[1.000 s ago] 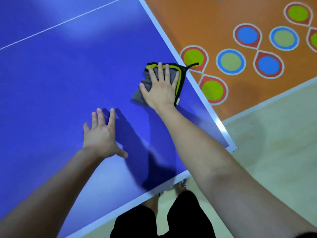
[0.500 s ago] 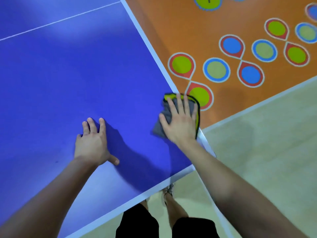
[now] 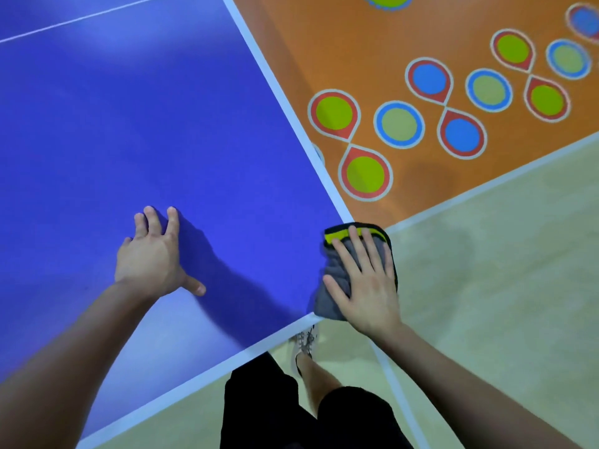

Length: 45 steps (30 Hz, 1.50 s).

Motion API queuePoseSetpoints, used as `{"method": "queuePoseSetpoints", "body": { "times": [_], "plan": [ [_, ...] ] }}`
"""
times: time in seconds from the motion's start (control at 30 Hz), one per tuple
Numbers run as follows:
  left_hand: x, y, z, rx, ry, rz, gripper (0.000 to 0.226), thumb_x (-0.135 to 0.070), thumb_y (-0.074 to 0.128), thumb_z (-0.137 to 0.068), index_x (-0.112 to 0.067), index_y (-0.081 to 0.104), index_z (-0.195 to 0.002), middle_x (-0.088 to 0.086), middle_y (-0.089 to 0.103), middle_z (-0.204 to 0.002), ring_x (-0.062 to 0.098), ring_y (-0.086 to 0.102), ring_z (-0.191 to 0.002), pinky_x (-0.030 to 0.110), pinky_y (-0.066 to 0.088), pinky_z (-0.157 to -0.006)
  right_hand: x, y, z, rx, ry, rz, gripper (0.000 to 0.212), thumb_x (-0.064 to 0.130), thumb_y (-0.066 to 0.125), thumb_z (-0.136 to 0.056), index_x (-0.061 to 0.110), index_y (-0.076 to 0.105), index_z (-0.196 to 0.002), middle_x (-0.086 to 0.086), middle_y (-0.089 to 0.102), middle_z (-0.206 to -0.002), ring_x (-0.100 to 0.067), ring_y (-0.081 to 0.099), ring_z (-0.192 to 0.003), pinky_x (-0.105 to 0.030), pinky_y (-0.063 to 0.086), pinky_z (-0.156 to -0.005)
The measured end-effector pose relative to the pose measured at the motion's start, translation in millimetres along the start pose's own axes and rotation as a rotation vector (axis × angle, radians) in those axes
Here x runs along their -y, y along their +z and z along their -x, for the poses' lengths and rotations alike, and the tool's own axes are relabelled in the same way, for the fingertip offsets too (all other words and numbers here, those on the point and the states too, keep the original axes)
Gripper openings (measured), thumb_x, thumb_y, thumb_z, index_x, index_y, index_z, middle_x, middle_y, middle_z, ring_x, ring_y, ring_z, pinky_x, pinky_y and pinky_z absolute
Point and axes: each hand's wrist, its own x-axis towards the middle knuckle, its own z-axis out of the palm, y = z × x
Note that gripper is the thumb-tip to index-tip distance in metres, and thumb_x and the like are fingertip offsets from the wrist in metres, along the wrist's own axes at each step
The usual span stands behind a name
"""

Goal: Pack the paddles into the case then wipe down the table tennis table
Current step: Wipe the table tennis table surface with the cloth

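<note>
Wiping was the step in hand, as we judged it. The right hand [image 3: 366, 286] lay flat on the grey, yellow-edged cloth [image 3: 325, 304], fingers straight and a little spread, pressing it down rather than gripping it. The cloth sat at the near right corner of the bench [image 3: 129, 124], with part of it hanging past the corner over the floor [image 3: 486, 286]. The left hand [image 3: 150, 257] rested on the blue top close to the near edge, well apart from the cloth, fingers splayed, thumb out, holding nothing; we took it for a brace. We saw neither paddles nor case anywhere in view, so we could not confirm the packing, though the cloth work suggested to us that it was finished. We could not tell from the surface which stretches were already wiped; the wide blue area toward the far left edge may have remained to be done.
</note>
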Motion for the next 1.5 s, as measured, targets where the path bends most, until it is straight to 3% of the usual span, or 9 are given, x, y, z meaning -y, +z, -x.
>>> {"method": "queuePoseSetpoints", "body": {
  "times": [0.4,0.5,0.57,0.63,0.73,0.9,1.17,1.3,1.5],
  "plan": [
    [-1,-13,12,0.040,-0.041,0.030,0.177,-0.094,0.082,-0.040,-0.027,-0.022,-0.168,0.009,-0.016,-0.178,0.026,-0.008,-0.166,0.043,0.045,-0.114,83,15,-254,-0.055,0.041,-0.009,0.076,0.070,0.031,-0.106,0.032,0.030,-0.172,-0.003,0.014,-0.183,-0.027,0.005,-0.170,-0.066,0.009,-0.133],
    [10,-33,3,0.065,-0.006,0.050,0.154,-0.081,0.087,-0.055,-0.029,0.001,-0.171,0.007,0.012,-0.177,0.026,0.020,-0.163,0.041,0.052,-0.102,67,14,-206,-0.072,-0.037,0.018,0.075,0.070,0.033,-0.110,0.029,0.029,-0.173,-0.003,0.012,-0.183,-0.024,0.004,-0.170,-0.063,0.010,-0.133],
    [30,-52,-16,0.001,0.023,0.103,0.112,-0.065,0.088,-0.069,-0.036,0.036,-0.164,-0.002,0.049,-0.159,0.023,0.053,-0.141,0.037,0.055,-0.093,51,11,-161,-0.040,-0.086,0.048,0.075,0.068,0.037,-0.110,0.029,0.028,-0.173,-0.003,0.010,-0.183,-0.023,0.004,-0.170,-0.063,0.012,-0.133],
    [55,-71,-42,-0.126,-0.002,0.192,0.085,-0.054,0.089,-0.075,-0.035,0.056,-0.151,-0.006,0.065,-0.138,0.024,0.064,-0.124,0.036,0.054,-0.086,45,7,-135,0.002,-0.083,0.043,0.074,0.066,0.043,-0.109,0.030,0.030,-0.172,-0.002,0.010,-0.183,-0.023,0.005,-0.170,-0.064,0.014,-0.133],
    [87,-91,-88,-0.188,-0.091,0.267,0.115,-0.053,0.098,-0.062,-0.028,0.043,-0.159,0.006,0.048,-0.154,0.032,0.048,-0.141,0.048,0.055,-0.097,52,7,-167,0.022,-0.110,0.068,0.075,0.065,0.049,-0.107,0.032,0.031,-0.172,-0.002,0.010,-0.183,-0.023,0.005,-0.170,-0.065,0.014,-0.133],
    [130,-98,-159,-0.007,-0.256,0.174,0.172,-0.088,0.088,-0.043,-0.023,-0.011,-0.168,0.022,-0.006,-0.174,0.044,0.000,-0.162,0.061,0.027,-0.124,94,16,-357,-0.063,-0.200,0.034,0.073,0.068,0.045,-0.106,0.034,0.036,-0.170,0.000,0.016,-0.183,-0.022,0.007,-0.170,-0.061,0.009,-0.135],
    [142,-73,-176,-0.035,-0.167,0.157,0.177,-0.095,0.080,-0.033,-0.018,0.000,-0.170,0.020,0.009,-0.167,0.041,0.017,-0.150,0.047,0.044,-0.107,185,9,-623,-0.032,-0.152,-0.023,0.080,0.077,0.031,-0.097,0.040,0.035,-0.168,0.002,0.018,-0.182,-0.022,0.007,-0.169,-0.061,0.001,-0.135],
    [136,-81,-173,-0.023,-0.178,0.126,0.174,-0.097,0.078,-0.034,-0.020,-0.001,-0.169,0.017,0.008,-0.167,0.037,0.020,-0.149,0.041,0.044,-0.104,221,15,-616,-0.032,-0.207,0.011,0.084,0.077,0.031,-0.100,0.033,0.030,-0.171,-0.005,0.015,-0.183,-0.027,0.004,-0.170,-0.063,-0.002,-0.134],
    [136,-89,-169,0.016,-0.193,0.184,0.176,-0.096,0.079,-0.034,-0.022,-0.006,-0.169,0.018,0.003,-0.173,0.041,0.007,-0.159,0.047,0.038,-0.115,251,30,-455,0.084,-0.903,0.018,0.076,0.068,0.049,-0.105,0.030,0.036,-0.170,-0.004,0.015,-0.183,-0.025,0.004,-0.170,-0.062,0.005,-0.134]
  ]
}}
